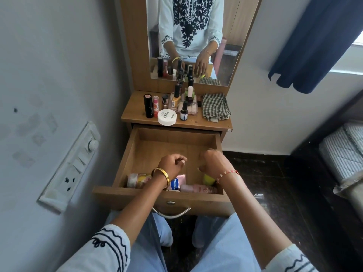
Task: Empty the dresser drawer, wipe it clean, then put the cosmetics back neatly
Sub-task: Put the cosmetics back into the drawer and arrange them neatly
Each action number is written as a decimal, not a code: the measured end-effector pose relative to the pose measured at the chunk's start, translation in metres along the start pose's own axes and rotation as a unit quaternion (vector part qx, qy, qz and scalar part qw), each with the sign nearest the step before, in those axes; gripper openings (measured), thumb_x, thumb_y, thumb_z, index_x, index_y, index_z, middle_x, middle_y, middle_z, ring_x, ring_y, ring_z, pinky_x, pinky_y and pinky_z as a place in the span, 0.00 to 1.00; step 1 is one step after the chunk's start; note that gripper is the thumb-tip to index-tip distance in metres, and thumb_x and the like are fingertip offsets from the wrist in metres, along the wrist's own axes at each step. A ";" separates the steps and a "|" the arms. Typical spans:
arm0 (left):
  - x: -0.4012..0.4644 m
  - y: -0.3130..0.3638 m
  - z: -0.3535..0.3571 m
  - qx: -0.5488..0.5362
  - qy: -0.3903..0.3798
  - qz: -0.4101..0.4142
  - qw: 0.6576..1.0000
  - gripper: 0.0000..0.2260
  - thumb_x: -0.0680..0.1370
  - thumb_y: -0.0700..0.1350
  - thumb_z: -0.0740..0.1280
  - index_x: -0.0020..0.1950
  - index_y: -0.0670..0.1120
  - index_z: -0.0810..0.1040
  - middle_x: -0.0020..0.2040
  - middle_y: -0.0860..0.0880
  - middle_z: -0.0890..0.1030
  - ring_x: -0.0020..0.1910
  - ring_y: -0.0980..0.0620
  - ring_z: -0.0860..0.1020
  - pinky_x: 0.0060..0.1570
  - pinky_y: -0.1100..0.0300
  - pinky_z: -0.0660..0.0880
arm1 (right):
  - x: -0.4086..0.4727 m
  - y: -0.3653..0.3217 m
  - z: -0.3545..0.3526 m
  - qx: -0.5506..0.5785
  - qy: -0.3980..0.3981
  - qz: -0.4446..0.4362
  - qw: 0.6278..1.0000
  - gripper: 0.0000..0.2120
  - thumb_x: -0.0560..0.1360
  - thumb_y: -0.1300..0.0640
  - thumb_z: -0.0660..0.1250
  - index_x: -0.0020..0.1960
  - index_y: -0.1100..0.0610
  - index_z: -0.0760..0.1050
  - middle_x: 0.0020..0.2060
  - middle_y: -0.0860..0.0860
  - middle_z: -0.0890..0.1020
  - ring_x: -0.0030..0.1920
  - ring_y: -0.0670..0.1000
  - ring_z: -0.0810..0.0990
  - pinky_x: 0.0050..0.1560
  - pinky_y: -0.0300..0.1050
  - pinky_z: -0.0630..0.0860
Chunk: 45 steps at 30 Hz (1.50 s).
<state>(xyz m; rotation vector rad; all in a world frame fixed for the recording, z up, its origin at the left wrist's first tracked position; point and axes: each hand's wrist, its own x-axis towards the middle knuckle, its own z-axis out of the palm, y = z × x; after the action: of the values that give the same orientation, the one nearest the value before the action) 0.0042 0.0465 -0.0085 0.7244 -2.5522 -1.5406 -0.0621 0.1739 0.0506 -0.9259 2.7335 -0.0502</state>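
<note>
The wooden drawer is pulled out, its back half bare. Along its front wall lie a peach bottle, a Vaseline bottle, a pink bottle and a yellow-green item. My left hand hovers over the drawer's middle, fingers curled with nothing seen in them. My right hand hovers beside it, fingers curled downward, nothing visible in its grasp. On the dresser top stand several nail polish bottles, a black tube, a white round jar and a checked cloth.
A mirror rises behind the dresser top. A white switch panel is on the left wall. A blue curtain hangs at the right, and a striped mattress lies at the right edge. The floor is dark.
</note>
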 end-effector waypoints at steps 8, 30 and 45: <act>0.017 0.005 -0.032 -0.047 0.077 0.003 0.996 0.08 0.76 0.37 0.62 0.48 0.42 0.81 0.47 0.44 0.82 0.49 0.46 0.79 0.55 0.54 0.76 | 0.037 -0.028 -0.031 0.130 0.040 -0.023 0.990 0.14 0.76 0.56 0.66 0.59 0.59 0.75 0.56 0.55 0.80 0.57 0.54 0.78 0.56 0.44 0.74; 0.049 0.025 -0.075 -0.281 0.130 -0.115 0.944 0.14 0.79 0.47 0.60 0.58 0.40 0.76 0.49 0.42 0.81 0.41 0.48 0.80 0.44 0.57 0.77 | 0.092 -0.080 -0.019 0.728 0.003 0.188 0.659 0.17 0.74 0.56 0.68 0.57 0.67 0.75 0.34 0.56 0.80 0.32 0.50 0.79 0.31 0.40 0.78; 0.027 -0.021 -0.080 -0.300 0.110 -0.196 0.927 0.13 0.78 0.41 0.63 0.60 0.36 0.75 0.54 0.38 0.80 0.41 0.48 0.79 0.32 0.64 0.77 | 0.082 -0.088 0.026 0.710 -0.041 0.178 0.680 0.11 0.74 0.65 0.68 0.54 0.70 0.76 0.40 0.60 0.81 0.33 0.52 0.80 0.33 0.41 0.79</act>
<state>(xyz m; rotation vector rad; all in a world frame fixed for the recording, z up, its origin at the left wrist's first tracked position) 0.0115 -0.0384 0.0086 1.2604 -1.6860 -2.0601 -0.0663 0.0559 0.0164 0.1058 1.7519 -1.6630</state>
